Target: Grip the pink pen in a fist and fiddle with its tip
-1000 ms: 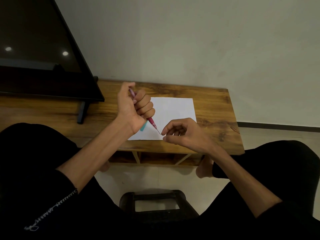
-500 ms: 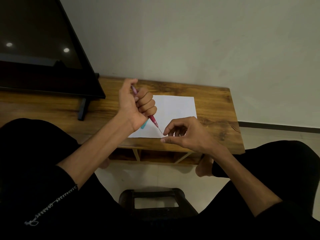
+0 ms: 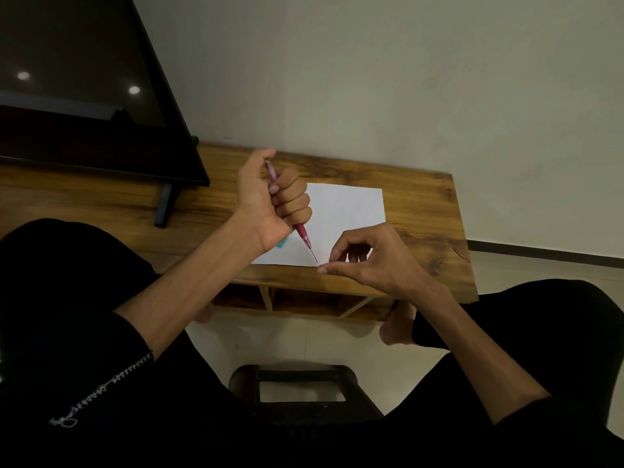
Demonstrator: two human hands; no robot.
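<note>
Head view: pink pen point(image 3: 303, 235) is gripped in the fist of the left hand point(image 3: 270, 204), centre of frame, thin tip angled down-right over the white paper point(image 3: 347, 211). Right hand point(image 3: 368, 258), just right of the tip, is held loosely curled with nothing visibly pinched; whether the tip is touched cannot be told. Paper lies flat on the wooden table point(image 3: 422, 204), no marks seen. A teal object point(image 3: 283, 243) is part-hidden under the left hand. Judged: writing not yet begun.
</note>
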